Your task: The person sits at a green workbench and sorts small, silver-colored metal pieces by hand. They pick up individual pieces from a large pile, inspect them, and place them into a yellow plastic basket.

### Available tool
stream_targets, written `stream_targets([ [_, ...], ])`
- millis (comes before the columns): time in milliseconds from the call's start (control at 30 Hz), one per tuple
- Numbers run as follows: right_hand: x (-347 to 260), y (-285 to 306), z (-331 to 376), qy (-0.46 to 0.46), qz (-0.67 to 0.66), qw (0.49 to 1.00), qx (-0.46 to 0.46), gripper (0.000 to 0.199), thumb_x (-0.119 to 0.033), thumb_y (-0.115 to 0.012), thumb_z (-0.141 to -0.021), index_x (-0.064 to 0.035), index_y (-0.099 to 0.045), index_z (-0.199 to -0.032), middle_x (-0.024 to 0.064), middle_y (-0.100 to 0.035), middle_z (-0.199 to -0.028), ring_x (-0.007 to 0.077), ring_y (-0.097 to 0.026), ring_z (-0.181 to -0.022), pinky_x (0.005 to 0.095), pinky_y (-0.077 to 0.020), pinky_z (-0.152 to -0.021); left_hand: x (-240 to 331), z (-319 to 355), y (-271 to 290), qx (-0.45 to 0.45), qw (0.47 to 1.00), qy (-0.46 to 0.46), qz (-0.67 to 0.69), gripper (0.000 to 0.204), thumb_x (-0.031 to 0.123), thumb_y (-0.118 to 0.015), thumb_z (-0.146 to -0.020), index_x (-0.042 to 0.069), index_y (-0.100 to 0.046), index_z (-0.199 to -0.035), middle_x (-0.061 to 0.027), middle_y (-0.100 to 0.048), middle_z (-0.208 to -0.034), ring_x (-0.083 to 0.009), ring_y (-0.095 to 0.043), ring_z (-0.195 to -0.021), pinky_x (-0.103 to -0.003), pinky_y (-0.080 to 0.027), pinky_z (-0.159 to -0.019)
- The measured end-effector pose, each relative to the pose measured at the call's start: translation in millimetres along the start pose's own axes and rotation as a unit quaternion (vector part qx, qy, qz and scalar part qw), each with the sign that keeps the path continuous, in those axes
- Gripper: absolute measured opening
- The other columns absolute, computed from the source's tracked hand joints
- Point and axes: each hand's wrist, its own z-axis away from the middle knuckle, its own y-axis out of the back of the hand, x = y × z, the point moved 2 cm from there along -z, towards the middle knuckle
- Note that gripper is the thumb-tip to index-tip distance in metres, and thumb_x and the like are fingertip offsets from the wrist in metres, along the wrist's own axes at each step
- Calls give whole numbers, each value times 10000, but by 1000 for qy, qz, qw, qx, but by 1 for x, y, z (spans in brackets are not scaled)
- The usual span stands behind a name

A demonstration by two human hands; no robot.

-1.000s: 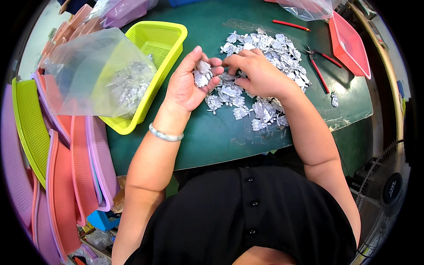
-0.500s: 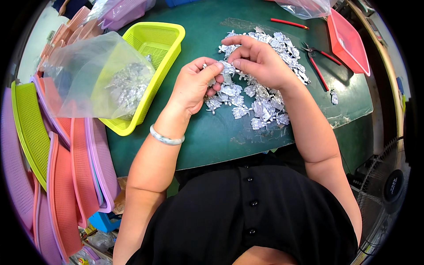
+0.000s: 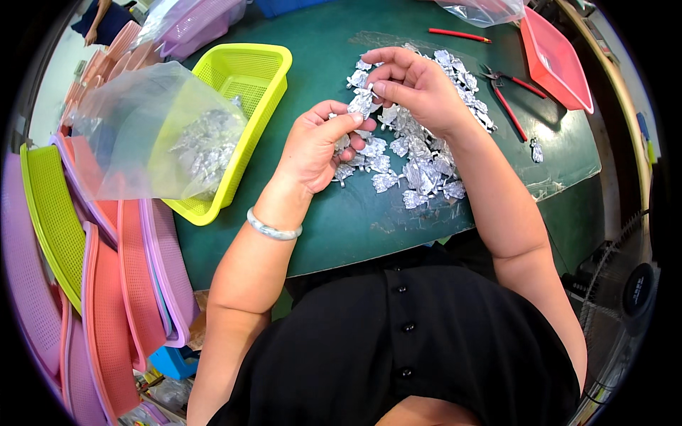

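Note:
Between my hands is a small silvery metal casting point(image 3: 361, 104). My left hand point(image 3: 321, 140) is closed, with thumb and fingers pinching its lower end, and another silvery piece shows under those fingers. My right hand point(image 3: 418, 91) pinches the casting's upper end between thumb and index finger, the other fingers curled loosely above. Beneath and beyond both hands spreads a pile of similar silvery castings point(image 3: 425, 170) on the green table point(image 3: 341, 238). A clear plastic bag point(image 3: 117, 138) with more silvery pieces lies in a yellow-green basket point(image 3: 273, 92) to the left.
Red-handled cutters point(image 3: 509, 106) and a red stick point(image 3: 460, 35) lie right of the pile, near a lone casting point(image 3: 536, 150). A pink tray point(image 3: 558, 67) stands at the right edge. Stacked baskets point(image 3: 106, 312) crowd the left, and a fan point(image 3: 634, 290) is at lower right.
The casting is now lifted into view between both hands, its body showing above my left thumb. My left hand has shifted slightly right and down.

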Motion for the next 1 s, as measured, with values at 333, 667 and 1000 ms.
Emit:
stream_targets([
  [333, -2, 0, 1, -3, -17, 1000, 0, 341, -69, -587, -806, 19, -499, -1124, 27, -606, -813, 75, -529, -685, 215, -442, -631, -2, 0, -3, -11, 1000, 18, -2, 63, 74, -559, -815, 58, -535, -871, -128, -630, -824, -92, -523, -542, -174, -365, -416],
  [667, -4, -2, 2, -7, -17, 1000, -14, 323, -75, -576, -814, 9, -507, -1118, 19, -607, -830, 60, -534, -740, 204, -430, -650, -4, -2, 0, -35, 997, 47, 53, 209, 205, -482, -889, 19, -520, -977, -159, -627, -835, -98, -536, -534, -175, -386, -402],
  [1000, -4, -4, 3, 3, -10, 999, -34, 342, -82, -593, -811, 18, -502, -1125, 19, -607, -840, 63, -543, -771, 202, -431, -660, -4, -3, 2, -49, 993, 70, 77, 198, 180, -477, -879, 8, -513, -971, -169, -623, -812, -105, -548, -512, -172, -431, -401],
])
